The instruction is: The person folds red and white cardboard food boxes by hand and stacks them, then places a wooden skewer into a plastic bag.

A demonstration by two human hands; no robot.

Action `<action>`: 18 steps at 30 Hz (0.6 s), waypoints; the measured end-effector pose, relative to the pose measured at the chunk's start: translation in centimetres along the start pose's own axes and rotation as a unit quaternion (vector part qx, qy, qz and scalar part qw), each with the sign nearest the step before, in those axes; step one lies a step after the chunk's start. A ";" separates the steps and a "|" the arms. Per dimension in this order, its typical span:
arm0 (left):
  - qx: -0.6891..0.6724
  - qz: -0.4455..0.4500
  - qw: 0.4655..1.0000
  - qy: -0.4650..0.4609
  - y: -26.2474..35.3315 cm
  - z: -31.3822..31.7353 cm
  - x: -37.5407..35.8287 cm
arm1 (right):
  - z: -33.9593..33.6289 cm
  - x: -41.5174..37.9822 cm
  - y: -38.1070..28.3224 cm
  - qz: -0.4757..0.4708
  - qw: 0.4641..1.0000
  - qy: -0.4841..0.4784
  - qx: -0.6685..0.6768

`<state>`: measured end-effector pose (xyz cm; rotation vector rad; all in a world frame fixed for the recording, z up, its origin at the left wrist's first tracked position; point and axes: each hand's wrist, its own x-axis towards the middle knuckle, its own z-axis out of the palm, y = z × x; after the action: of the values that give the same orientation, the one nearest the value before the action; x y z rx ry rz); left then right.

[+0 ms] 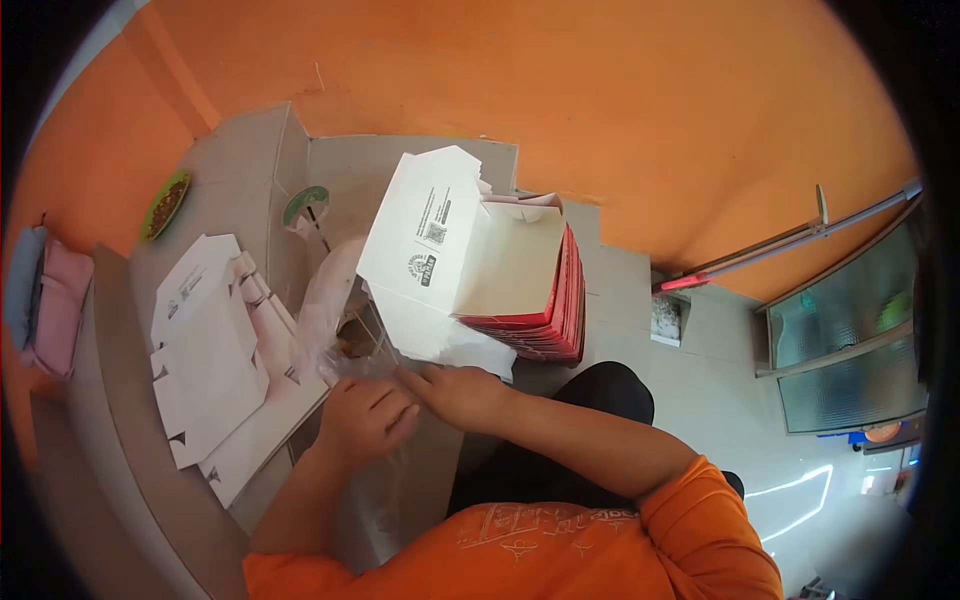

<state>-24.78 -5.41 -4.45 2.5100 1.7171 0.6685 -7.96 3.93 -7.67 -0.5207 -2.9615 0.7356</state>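
A clear plastic bag stands before me, its crumpled end drawn toward my lap. My left hand has its fingers curled in on the plastic at the near end of the bag. Beside it, my right hand pinches the same plastic, fingertips close to the left hand. Something brown shows dimly near the bag's lower part; I cannot make out what. Just beyond my right hand rises a stack of folded red and white cartons, the top one open with its white printed lid tilted left.
Flat white carton blanks lie on the tiled ledge at left. Farther back are a green dish with brown contents and a green round item with a dark stick. A pink pouch sits far left; a glass-paned cabinet stands right.
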 end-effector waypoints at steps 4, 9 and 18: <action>-0.019 0.015 0.994 0.103 -1.8 -1.4 -0.4 | -2.3 -1.2 -1.0 -0.168 0.967 0.180 -0.065; -0.116 -0.019 0.983 0.142 -1.8 -0.4 -0.6 | -11.8 0.4 6.1 -0.003 0.905 0.350 -0.241; -0.140 0.005 0.982 0.123 -1.5 0.0 -0.8 | -13.5 2.3 15.0 0.207 0.899 0.151 -0.356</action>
<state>-26.41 -5.56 -5.09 2.3235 1.5433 1.1755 -3.81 23.21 -2.69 -1.1920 -2.7483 -0.4484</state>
